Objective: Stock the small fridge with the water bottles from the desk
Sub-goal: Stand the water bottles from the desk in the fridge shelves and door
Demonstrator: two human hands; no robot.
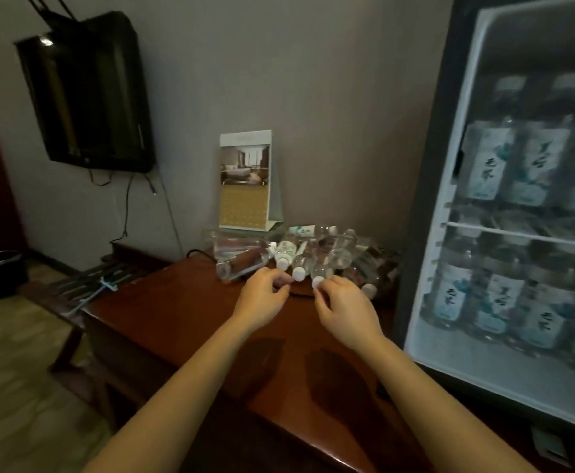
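Head view is showing water bottles point(299, 257) lying heaped at the back of the counter point(183, 322), beside the fridge point(433, 199), which is holding rows of upright bottles. Left hand point(265, 297) is hovering near them, loosely curled and gripping nothing. Right hand point(344, 310) is reaching a white cap point(317, 282), though I cannot tell whether it is pinching it.

a heap of clear bottles point(299, 257) with white caps is laid on its side at the back of the brown desk point(183, 319), just beside the fridge point(443, 165). most caps are turned toward the front; one bottle at the left is laid crosswise. pale labels are carried by a few. the dark-framed fridge is stood at the right, lit inside, and two shelves are packed with upright labelled stock point(525, 165). its front is perhaps glass; this cannot be told.
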